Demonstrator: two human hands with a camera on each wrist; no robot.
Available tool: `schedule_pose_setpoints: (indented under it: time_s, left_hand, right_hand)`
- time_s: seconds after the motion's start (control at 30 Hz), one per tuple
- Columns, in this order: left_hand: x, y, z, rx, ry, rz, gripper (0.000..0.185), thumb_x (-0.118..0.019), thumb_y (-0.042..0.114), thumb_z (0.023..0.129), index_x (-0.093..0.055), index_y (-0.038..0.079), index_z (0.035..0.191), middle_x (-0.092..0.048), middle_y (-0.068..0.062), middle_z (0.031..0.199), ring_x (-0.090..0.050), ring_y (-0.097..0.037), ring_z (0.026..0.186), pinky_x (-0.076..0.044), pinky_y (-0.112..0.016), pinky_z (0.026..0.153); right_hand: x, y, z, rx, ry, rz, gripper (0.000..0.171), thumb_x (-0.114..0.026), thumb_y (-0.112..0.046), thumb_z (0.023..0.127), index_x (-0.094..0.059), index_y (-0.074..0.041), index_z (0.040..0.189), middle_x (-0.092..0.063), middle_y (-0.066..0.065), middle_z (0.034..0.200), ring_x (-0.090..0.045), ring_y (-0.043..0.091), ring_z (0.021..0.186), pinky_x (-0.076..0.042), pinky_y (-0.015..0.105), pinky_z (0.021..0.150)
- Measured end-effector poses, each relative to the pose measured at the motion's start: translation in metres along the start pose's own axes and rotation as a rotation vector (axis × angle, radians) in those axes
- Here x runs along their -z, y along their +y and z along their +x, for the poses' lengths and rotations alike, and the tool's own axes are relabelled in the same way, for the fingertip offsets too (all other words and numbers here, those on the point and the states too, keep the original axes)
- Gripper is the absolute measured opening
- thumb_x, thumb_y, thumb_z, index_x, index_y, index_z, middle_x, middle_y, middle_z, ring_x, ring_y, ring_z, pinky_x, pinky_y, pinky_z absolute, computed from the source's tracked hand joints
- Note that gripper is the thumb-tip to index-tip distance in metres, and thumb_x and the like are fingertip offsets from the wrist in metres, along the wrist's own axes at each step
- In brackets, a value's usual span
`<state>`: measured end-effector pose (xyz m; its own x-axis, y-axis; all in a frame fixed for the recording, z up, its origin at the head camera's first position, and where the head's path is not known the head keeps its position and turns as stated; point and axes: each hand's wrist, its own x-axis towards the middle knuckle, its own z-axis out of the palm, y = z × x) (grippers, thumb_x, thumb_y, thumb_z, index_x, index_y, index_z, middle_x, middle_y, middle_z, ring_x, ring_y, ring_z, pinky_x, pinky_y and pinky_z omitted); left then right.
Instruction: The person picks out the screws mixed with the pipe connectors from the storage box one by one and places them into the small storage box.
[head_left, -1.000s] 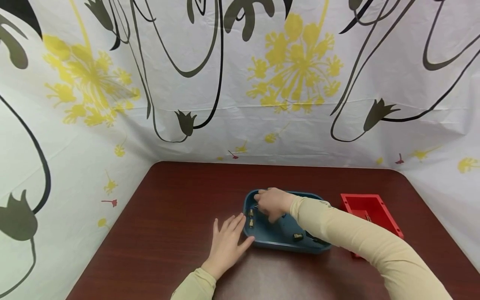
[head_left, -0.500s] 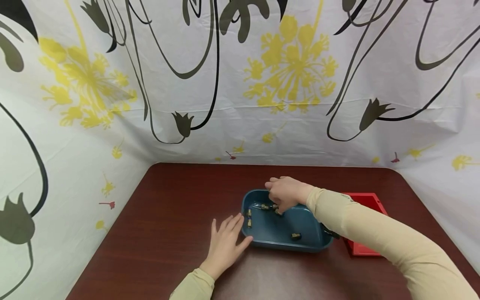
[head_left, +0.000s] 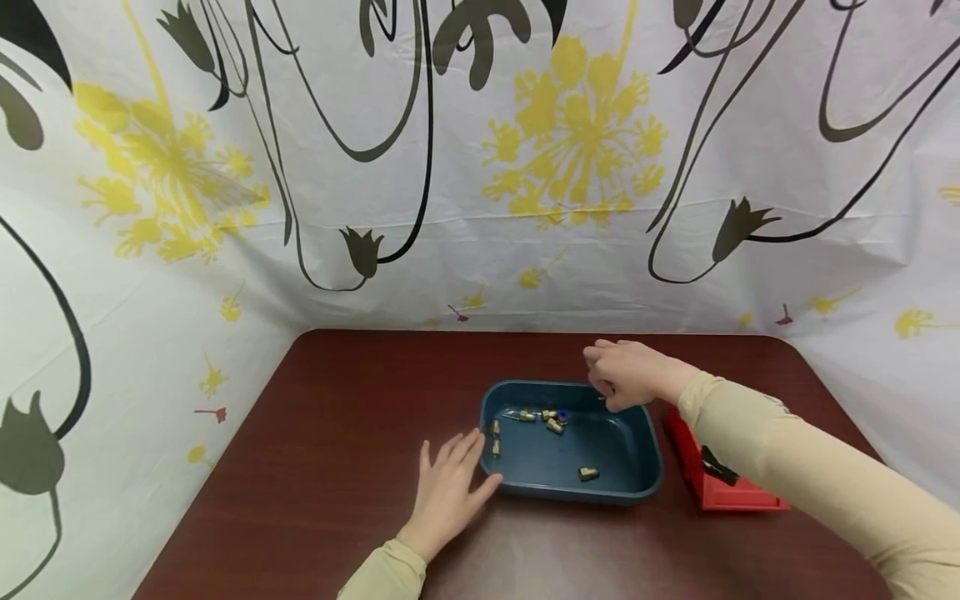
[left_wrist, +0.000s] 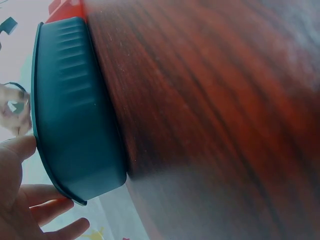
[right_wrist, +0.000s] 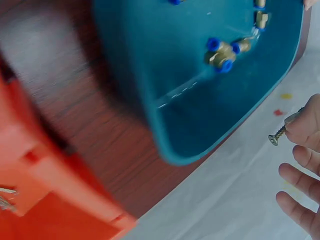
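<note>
Left hand [head_left: 450, 492] lies flat, fingers relaxed, against the near-left corner of the blue tray [head_left: 645, 492], holding nothing. Brass fittings [head_left: 551, 419] rest inside the tray. Beyond, above the far-right rim, the right hand [head_left: 628, 373] pinches a screw [right_wrist: 278, 135]: small, light, rigid, probably slippery. Pinch it at the shank, below the head.

makeshift recording booth: flowered curtain [head_left: 480, 167] around a wooden table [head_left: 337, 467]
</note>
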<state>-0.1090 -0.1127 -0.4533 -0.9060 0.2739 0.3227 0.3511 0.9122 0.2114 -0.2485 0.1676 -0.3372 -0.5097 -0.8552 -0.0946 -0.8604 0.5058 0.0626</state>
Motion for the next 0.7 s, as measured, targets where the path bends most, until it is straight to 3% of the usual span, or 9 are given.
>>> schedule_pose_setpoints:
  time_s: [0.53, 0.7]
  left_hand:
    - [-0.001, 0.001, -0.001, 0.007, 0.006, -0.012, 0.060, -0.052, 0.050, 0.083, -0.050, 0.009, 0.126, -0.046, -0.004, 0.128, -0.041, -0.025, 0.114, -0.018, -0.061, 0.090]
    - [0.000, 0.001, -0.001, -0.001, 0.018, -0.002, 0.060, -0.050, 0.051, 0.083, -0.050, 0.009, 0.126, -0.047, -0.004, 0.127, -0.042, -0.025, 0.114, -0.019, -0.061, 0.090]
  right_hand:
    - [-0.008, 0.033, -0.076, -0.195, 0.103, 0.061, 0.028, -0.071, -0.016, 0.062, -0.047, -0.027, 0.053, -0.040, -0.009, 0.073, -0.040, 0.012, 0.072, -0.036, 0.025, 0.051]
    - [-0.018, 0.041, -0.100, -0.271, 0.087, 0.082, 0.028, -0.071, -0.015, 0.064, -0.048, -0.028, 0.054, -0.039, -0.008, 0.074, -0.040, 0.013, 0.072, -0.035, 0.025, 0.048]
